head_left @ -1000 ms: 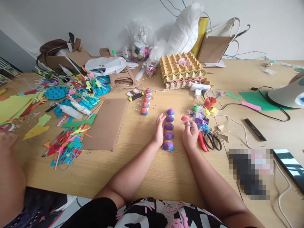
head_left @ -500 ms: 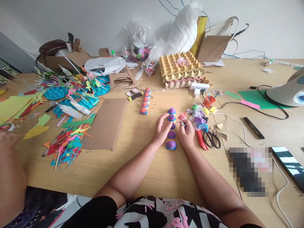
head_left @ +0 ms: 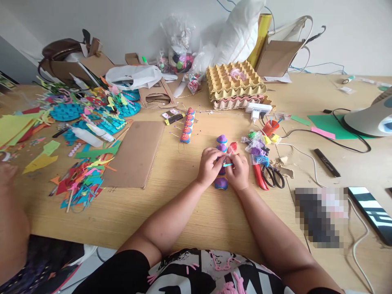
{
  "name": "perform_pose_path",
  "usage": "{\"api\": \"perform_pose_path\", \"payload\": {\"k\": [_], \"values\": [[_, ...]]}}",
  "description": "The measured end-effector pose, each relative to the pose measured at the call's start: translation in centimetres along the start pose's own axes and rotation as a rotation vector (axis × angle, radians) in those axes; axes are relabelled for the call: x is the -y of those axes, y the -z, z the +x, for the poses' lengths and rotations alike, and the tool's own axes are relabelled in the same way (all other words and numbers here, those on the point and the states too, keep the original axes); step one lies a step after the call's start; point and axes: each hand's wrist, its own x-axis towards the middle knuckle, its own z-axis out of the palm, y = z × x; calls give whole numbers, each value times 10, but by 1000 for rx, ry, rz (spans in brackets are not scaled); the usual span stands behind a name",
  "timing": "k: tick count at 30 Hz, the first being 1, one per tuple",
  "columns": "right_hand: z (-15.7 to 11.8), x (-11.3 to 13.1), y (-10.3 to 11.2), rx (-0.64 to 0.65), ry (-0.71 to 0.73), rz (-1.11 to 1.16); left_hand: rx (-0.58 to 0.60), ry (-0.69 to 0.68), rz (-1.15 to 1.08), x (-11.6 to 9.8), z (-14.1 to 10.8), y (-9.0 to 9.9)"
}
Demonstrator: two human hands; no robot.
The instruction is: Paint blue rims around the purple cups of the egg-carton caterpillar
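Observation:
A strip of purple-topped, blue-edged cups (head_left: 221, 183) lies lengthwise in front of me, its middle partly covered by my hands. My left hand (head_left: 209, 166) is over its left side, thumb and fingers pinched together; what they hold is too small to make out. Against those fingertips, my right hand (head_left: 238, 170) is closed on a thin light-blue stick (head_left: 228, 165). Just behind the fingers is a lump of red clay (head_left: 232, 147). Farther back on the left stands a finished-looking red and blue strip (head_left: 187, 125) with pins sticking out sideways.
Clay bags (head_left: 257, 148), a red-handled tool (head_left: 260, 177) and black scissors (head_left: 273, 177) lie right of my hands. Cardboard (head_left: 134, 155) and paper scraps (head_left: 82, 179) lie left. Egg trays (head_left: 235, 83) stand behind. Another person's arm (head_left: 12, 228) rests at the far left.
My hands have come together over the strip, their fingertips now meeting. The blue stick has moved left with my right hand. The view has shifted slightly.

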Motion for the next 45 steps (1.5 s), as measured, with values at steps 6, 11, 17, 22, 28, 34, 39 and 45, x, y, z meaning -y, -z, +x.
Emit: {"api": "perform_pose_path", "payload": {"k": [6,11,17,22,28,34,39,45], "values": [[1,-1,1,-14,53,-27,-26,-58,65,-6,-1,1],[0,-1,0,-23,33,-68,-47,-46,127,-7,-3,0],[1,0,0,-71,70,-88,-61,-22,107,-9,-4,-1],[1,2,-2,-62,53,-114,-96,-13,91,-10,-7,-4],[-1,4,-6,-66,89,-159,-172,98,99,-5,-9,-7],[0,0,-4,-123,78,-131,-199,134,71,-2,-9,-6],[0,1,-2,-146,127,-118,-161,169,-8,-4,-9,-5],[-2,2,-4,-80,46,22,-204,376,-113,2,-14,-9]]}}
